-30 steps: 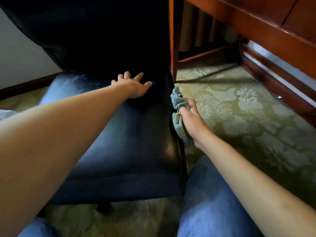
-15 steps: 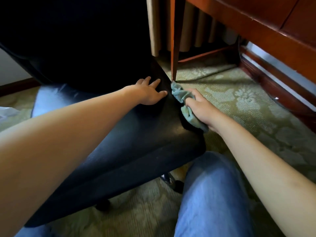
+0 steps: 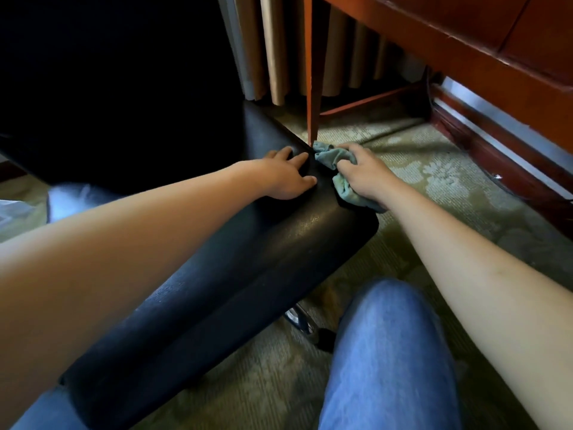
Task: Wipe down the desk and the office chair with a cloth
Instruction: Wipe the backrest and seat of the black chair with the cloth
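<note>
right hand with cloth at chair seat edge

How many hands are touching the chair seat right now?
2. The left hand rests flat on top of the black chair seat. The right hand presses the teal cloth against the seat's side edge, touching through the cloth.
</note>
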`<action>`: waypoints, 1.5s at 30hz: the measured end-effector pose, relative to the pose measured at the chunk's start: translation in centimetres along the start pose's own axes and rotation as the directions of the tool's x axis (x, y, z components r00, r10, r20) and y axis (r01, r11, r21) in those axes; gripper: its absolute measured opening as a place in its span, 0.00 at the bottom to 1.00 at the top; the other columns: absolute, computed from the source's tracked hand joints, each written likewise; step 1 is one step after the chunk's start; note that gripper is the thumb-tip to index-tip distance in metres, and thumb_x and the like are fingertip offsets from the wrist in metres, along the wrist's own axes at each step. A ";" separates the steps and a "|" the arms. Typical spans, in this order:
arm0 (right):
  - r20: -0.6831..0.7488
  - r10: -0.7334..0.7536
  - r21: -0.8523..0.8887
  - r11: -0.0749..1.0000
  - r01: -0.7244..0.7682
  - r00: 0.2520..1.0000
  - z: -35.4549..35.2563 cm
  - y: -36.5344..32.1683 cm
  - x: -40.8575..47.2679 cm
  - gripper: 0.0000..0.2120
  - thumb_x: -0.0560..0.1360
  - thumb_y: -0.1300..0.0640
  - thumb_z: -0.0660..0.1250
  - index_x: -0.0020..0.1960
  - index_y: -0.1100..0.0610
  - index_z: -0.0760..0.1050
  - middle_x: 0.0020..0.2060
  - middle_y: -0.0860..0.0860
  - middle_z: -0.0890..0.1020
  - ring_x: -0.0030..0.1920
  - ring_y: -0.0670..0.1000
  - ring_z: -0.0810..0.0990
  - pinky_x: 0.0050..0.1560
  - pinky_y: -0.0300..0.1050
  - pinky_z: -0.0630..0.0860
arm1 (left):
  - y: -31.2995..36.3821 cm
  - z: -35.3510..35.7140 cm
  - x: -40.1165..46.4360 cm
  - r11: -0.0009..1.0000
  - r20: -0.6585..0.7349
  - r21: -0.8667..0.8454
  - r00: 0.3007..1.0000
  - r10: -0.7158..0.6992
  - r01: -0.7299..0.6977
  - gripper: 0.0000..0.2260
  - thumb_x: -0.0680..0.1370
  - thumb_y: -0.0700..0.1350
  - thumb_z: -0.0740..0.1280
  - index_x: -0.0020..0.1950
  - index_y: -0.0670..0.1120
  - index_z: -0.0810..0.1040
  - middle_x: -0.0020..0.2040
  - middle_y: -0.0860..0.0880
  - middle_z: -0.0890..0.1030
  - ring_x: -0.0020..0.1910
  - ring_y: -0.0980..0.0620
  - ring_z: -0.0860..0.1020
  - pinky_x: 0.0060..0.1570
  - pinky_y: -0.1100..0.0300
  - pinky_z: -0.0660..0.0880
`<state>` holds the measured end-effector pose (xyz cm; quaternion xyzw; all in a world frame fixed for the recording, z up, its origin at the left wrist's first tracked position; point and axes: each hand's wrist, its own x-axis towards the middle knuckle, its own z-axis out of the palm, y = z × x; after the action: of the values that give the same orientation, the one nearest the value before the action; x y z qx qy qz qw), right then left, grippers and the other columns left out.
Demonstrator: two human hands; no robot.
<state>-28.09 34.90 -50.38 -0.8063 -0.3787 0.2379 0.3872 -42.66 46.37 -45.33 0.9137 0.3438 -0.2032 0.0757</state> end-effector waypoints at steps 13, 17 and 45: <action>-0.284 -0.262 -0.156 0.962 0.225 0.922 6.6 1.4 -10.6 0.22 0.72 0.50 0.59 0.66 0.42 0.70 0.66 0.48 0.68 0.67 0.53 0.65 0.70 0.54 0.61 | -0.8 -0.7 3.7 0.990 -0.077 -0.114 0.993 -0.092 0.083 0.34 0.79 0.68 0.51 0.81 0.56 0.48 0.82 0.46 0.47 0.80 0.41 0.46 0.77 0.41 0.48; -0.234 -0.362 -0.173 0.929 0.328 0.902 6.5 2.3 -10.4 0.22 0.72 0.49 0.60 0.67 0.46 0.73 0.66 0.48 0.68 0.67 0.53 0.66 0.70 0.50 0.62 | -1.8 -1.0 3.5 0.991 -0.110 -0.113 0.991 -0.077 0.065 0.31 0.81 0.64 0.51 0.81 0.54 0.51 0.81 0.45 0.51 0.79 0.39 0.51 0.77 0.44 0.51; -0.152 -0.112 0.027 0.993 0.118 0.982 6.5 -1.3 -3.2 0.23 0.74 0.52 0.57 0.68 0.46 0.73 0.68 0.52 0.69 0.70 0.57 0.65 0.74 0.49 0.58 | -5.5 -1.2 4.8 0.975 -0.095 -0.164 0.982 -0.163 0.146 0.30 0.82 0.62 0.53 0.81 0.55 0.51 0.82 0.46 0.49 0.78 0.38 0.55 0.74 0.42 0.60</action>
<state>-34.97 35.78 -52.86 -0.7915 -0.3902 0.1605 0.4422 -42.69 53.69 -46.26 0.8849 0.4326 -0.1311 0.1125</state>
